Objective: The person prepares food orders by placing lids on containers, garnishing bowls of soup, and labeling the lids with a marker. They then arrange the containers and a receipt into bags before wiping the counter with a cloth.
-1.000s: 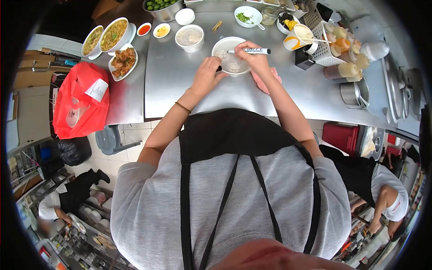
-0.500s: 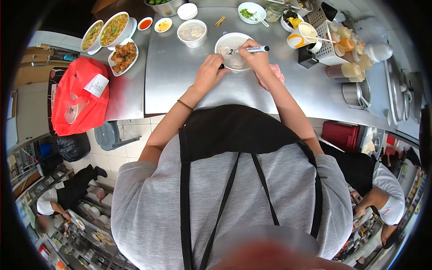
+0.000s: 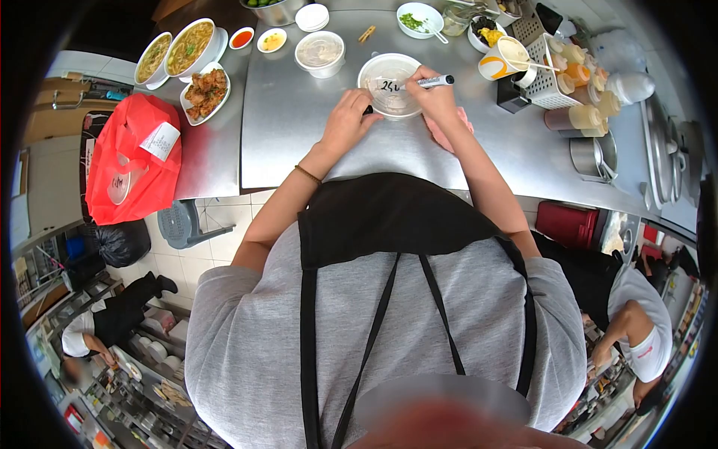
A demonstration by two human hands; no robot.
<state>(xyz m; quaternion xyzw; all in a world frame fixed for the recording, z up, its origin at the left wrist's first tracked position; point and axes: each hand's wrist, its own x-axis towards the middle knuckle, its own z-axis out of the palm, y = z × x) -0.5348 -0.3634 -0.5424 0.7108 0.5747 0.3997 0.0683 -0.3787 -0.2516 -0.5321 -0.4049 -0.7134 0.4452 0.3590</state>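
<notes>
A round tub with a clear lid (image 3: 383, 69) stands on the steel counter, with black marks written on its lid. My right hand (image 3: 434, 95) is closed around a marker (image 3: 436, 81), whose tip is at the writing. At the tub's left edge, my left hand (image 3: 348, 116) holds a small black cap (image 3: 367, 110) between its fingers. A pink cloth (image 3: 443, 133) lies under my right wrist. Just left of the tub, a second lidded tub (image 3: 320, 54) stands untouched.
Noodle bowls (image 3: 190, 49), a plate of fried food (image 3: 206, 95) and a red bag (image 3: 138, 161) are at the left. On the right are a white basket (image 3: 544, 73) with bottles, and a steel pot (image 3: 585, 155). Two co-workers (image 3: 639, 314) (image 3: 112, 318) stand behind.
More black marks now show on the lid. My right hand and the marker have shifted slightly to the right, while my left hand has stayed in place.
</notes>
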